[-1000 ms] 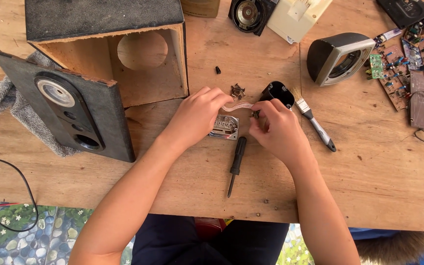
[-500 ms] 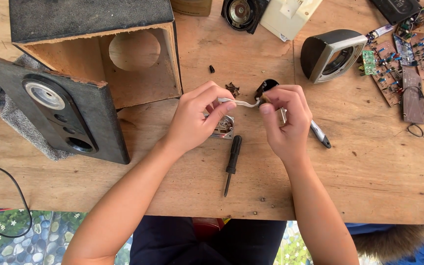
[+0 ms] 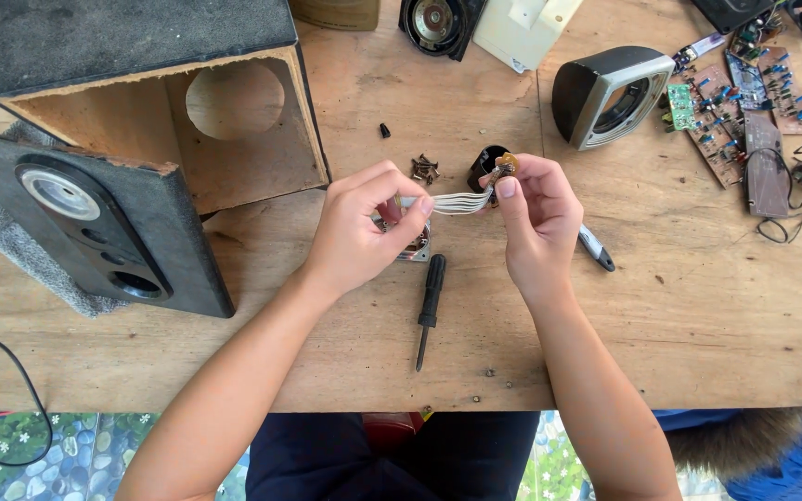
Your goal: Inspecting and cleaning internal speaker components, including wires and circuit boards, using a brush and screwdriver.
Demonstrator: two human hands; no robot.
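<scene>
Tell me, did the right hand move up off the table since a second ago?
Yes. The right hand rose away from the screwdriver, stretching the white ribbon cable.

Table (image 3: 698,315): bare wood, matt, grain and small stains showing. Speaker cabinet (image 3: 234,139): raw chipboard-like wood inside, rough cut edges, black textured covering on top. Front baffle (image 3: 95,232), left of the cabinet: matt black, with a shiny pale driver cone. Grey cloth (image 3: 11,250) under the baffle: fuzzy, coarse. Ribbon cable (image 3: 461,201) between left hand (image 3: 364,232) and right hand (image 3: 536,218): smooth white plastic, slight sheen. Screwdriver (image 3: 429,301) below the hands: matt black plastic handle, dull metal shaft. Small speaker (image 3: 605,93), right of the cabinet: glossy grey plastic shell. Circuit boards (image 3: 735,121) beyond it: brown laminate, one green.
</scene>
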